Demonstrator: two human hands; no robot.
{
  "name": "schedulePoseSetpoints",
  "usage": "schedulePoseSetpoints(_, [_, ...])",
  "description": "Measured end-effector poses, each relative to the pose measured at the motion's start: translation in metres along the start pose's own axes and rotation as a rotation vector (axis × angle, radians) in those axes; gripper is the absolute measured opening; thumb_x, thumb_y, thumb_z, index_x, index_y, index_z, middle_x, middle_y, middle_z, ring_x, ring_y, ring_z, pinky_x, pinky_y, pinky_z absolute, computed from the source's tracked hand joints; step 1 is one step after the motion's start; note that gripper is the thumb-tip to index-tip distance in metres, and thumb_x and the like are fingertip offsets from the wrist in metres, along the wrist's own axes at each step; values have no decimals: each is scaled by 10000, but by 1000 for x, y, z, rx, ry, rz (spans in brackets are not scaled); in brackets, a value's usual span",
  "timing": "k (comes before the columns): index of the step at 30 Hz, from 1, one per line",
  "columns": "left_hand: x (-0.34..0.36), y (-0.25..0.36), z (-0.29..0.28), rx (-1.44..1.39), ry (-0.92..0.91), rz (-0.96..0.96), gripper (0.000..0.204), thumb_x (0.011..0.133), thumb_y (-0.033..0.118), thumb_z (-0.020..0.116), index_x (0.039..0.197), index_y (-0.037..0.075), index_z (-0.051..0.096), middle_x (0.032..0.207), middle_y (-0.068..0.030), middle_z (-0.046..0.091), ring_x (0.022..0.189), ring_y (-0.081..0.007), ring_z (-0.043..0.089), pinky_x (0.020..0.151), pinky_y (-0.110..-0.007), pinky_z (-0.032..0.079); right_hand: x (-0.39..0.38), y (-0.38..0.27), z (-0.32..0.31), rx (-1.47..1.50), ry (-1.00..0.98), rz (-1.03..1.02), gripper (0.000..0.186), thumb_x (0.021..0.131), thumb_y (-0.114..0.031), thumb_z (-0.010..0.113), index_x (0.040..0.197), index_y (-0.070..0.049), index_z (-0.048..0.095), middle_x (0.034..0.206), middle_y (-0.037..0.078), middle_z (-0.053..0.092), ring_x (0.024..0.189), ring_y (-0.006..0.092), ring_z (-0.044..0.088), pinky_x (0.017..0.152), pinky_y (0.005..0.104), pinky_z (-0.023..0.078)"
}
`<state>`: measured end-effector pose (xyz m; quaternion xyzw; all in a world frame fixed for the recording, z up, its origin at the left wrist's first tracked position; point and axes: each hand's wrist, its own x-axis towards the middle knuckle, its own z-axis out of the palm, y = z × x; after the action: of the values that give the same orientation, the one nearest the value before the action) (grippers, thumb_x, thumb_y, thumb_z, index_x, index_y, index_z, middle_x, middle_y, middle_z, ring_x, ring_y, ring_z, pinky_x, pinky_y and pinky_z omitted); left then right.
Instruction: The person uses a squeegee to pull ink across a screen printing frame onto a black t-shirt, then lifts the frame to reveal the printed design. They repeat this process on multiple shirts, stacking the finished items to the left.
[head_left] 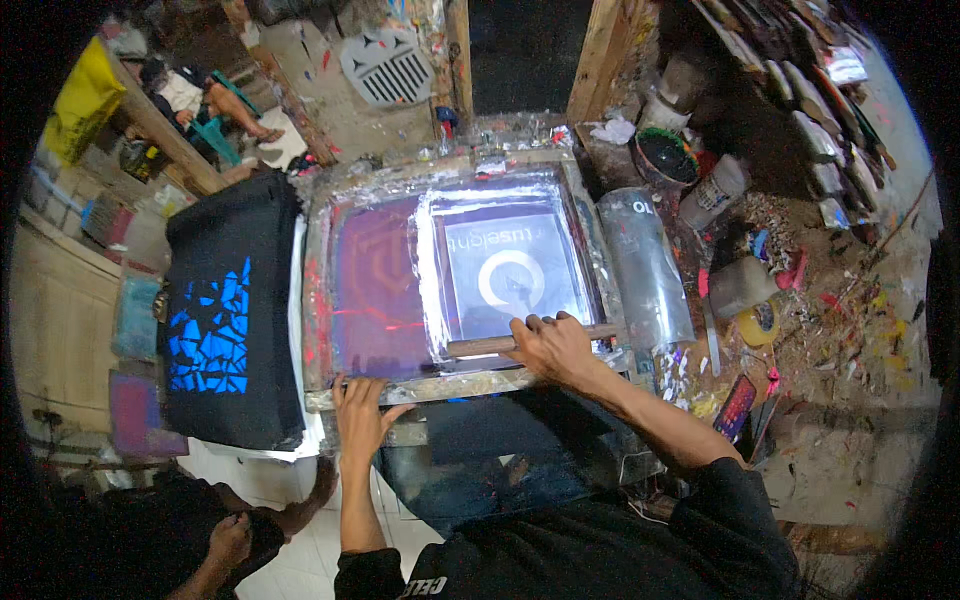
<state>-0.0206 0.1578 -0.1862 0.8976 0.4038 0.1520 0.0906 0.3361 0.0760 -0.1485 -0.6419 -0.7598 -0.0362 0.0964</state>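
- Squeegee (478, 347) with a wooden handle lies crosswise inside the printing frame (480, 387), close to its near rail, on the right half of the mesh; its right end sits a little farther from the person than its left.
- The right hand (555, 350) grasps that handle right of its middle, knuckles up and fingers curled over the wood, leaving a stretch of bare handle on either side.
- The right forearm (655, 420) slants in from the lower right, reaching forward and leftward from a bent elbow beside the black sleeve (735, 500).
- The left hand (362, 400) lies at the near rail, left of the squeegee, its fingers laid forward over the edge and its thumb held out to the right; whether it grips or merely rests there, one cannot tell.
- The left forearm (360, 505) rises almost straight from the lower edge, wrist just below the rail.
- Under the far side of the squeegee, the mesh shows a pale ring design (487, 283), bordered by thick white ink (430, 250); the left half is purple mesh (375, 290).
- Left of the frame lies black fabric (225, 225) with a broken blue print (210, 345).
- A grey cylinder (640, 260) lies just right of the frame.
- At lower left, a co-worker's hand (230, 540) is bent inward, well apart from the frame.
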Motion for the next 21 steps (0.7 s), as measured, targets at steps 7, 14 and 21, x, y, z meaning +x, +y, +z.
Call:
schedulePoseSetpoints(7, [21, 26, -66, 108, 61, 36, 609, 699, 548, 824, 1051, 54, 769, 1009, -98, 734, 1040, -285, 666, 1186, -580, 237, -26, -36, -56, 2, 175, 318, 566, 897, -596, 679, 937, -31, 657, 872, 123, 637, 880, 292, 628, 994, 629, 328])
schedulePoseSetpoints(14, [111, 75, -157, 138, 811, -22, 395, 865, 367, 769, 1069, 34, 710, 1103, -140, 680, 1074, -331, 608, 1070, -562, 351, 78, 2, -195, -233, 588, 96, 609, 819, -681, 707, 808, -74, 670, 780, 146, 656, 768, 329, 659, 819, 499, 469])
schedulePoseSetpoints(21, [146, 248, 99, -485, -298, 303, 809, 917, 226, 732, 1591, 48, 321, 1563, -259, 421, 1526, -470, 253, 1215, -602, 248, 203, 55, -311, -107, 284, 322, 812, 852, -780, 559, 966, -6, 774, 894, 288, 728, 937, 447, 719, 865, 513, 554])
